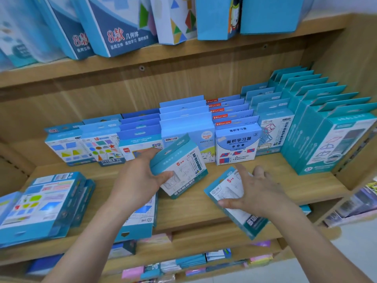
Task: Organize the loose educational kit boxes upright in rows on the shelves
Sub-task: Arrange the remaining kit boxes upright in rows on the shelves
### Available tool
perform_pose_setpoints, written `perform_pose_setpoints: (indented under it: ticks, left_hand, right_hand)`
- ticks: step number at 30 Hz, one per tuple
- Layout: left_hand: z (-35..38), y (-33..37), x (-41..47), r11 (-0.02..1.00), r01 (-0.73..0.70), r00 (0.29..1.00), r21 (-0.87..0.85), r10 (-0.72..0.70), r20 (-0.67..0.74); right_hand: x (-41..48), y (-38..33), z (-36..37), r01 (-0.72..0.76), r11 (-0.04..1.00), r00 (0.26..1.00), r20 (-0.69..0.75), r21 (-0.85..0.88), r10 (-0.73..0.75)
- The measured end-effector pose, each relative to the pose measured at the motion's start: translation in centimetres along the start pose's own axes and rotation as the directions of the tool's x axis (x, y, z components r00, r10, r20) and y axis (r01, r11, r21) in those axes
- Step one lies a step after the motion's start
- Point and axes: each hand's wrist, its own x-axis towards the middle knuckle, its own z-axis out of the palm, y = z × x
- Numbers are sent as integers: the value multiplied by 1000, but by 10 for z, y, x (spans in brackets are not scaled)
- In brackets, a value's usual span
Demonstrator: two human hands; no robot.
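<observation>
Left grip (pixel 138 178) clamped on kit box (pixel 181 170): tilted, long axis near-upright, tab end up, over mid shelf (pixel 183 209). Right grip (pixel 259 193) spread apart, resting on second box (pixel 230 186), which lies flat and diagonal at the shelf's front edge. Upright rows (pixel 236 144) behind.

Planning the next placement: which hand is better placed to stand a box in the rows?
Left. The left hand grips a lifted box right by the upright rows; the right hand only touches a second box lying at the shelf front edge.
</observation>
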Motion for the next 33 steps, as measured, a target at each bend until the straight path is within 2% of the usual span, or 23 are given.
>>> perform_pose_setpoints:
  ticks: [5,9,15,20,23,26,30,33]
  left_hand:
    - [7,6,1,999,-50,999,-15,50,-10]
    - [6,2,4,988,-52,999,-143,50,-15]
    - [-5,6,5,994,-99,992,-55,94,-89]
    - [-61,-14,1,964,-99,970,-249,37,-242]
    - [-102,-36,-4,950,-66,949,-304,-35,-314]
    - [-135,-65,-7,965,-41,926,-259,-61,-372]
    - [-160,-94,-10,985,30,900,-172,-101,-423]
    - [-167,-111,-6,992,68,905,-108,-107,-412]
  right_hand:
    - [-8,14,8,-101,984,994,-38,146,107]
    - [-15,21,10,-140,972,987,-51,188,152]
    - [-12,8,10,-119,983,985,-106,139,134]
    - [-3,-20,15,-47,993,996,-72,105,55]
    - [-2,-40,15,-8,988,998,-55,157,17]
    - [-8,-48,18,0,980,1000,-16,201,4]
    - [-24,-51,26,-94,962,995,1,254,97]
    - [-26,-62,31,-97,889,991,-38,447,128]
